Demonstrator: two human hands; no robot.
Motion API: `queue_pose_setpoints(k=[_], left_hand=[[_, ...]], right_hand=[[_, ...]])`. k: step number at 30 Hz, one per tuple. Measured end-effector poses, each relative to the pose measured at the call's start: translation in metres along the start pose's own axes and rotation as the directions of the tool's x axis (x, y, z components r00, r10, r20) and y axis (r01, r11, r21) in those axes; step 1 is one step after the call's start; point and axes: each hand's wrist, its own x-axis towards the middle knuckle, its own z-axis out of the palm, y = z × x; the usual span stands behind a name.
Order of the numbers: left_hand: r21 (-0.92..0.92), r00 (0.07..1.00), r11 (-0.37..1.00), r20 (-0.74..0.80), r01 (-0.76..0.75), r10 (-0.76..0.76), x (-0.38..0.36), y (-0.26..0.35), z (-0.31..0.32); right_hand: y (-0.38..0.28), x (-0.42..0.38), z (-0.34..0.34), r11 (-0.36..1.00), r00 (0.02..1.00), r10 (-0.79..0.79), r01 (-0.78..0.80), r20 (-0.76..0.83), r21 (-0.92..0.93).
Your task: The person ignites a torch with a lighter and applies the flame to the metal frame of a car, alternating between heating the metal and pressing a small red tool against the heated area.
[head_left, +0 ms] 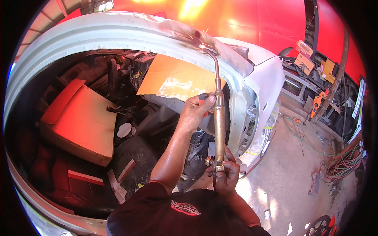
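Note:
A brass gas torch [219, 129] stands almost upright in front of me. Its bent copper nozzle points up to the car's pale door-frame pillar, where a bright spot and small sparks show at the tip. My right hand [228, 173] is wrapped round the lower end of the torch, by the valve knobs. Higher up, my left hand [195, 110] is closed round a small red object with a dark end [203, 96], its thumb against or close to the torch body. Around the bright spot the pillar [185, 33] is scorched brown.
Inside the car are a cardboard box [84, 122] and an orange-lit sheet [177, 78] at the dashboard. Coiled hoses [344, 161] lie on the concrete floor at right. An orange hoist [317, 103] and small boxes [304, 59] are by the red wall.

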Motion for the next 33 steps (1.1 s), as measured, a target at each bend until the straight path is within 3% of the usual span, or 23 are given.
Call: queue_pose_setpoints(k=[9, 26, 33], left_hand=[[-0.053, 0.998, 0.996, 0.007, 0.071, -0.070, -0.003, 0.010, 0.001], [-0.080, 1.000, 0.996, -0.006, 0.027, -0.027, -0.001, 0.003, -0.002], [-0.086, 0.999, 0.996, 0.032, 0.021, -0.019, -0.001, -0.005, -0.010]], right_hand=[[0.001, 0.000, 0.000, 1.000, 1.000, 0.004, -0.004, 0.002, 0.026], [0.000, 0.003, 0.000, 1.000, 1.000, -0.012, 0.011, 0.008, 0.019], [0.007, -0.004, 0.003, 0.987, 0.999, -0.015, 0.023, -0.051, 0.158]])
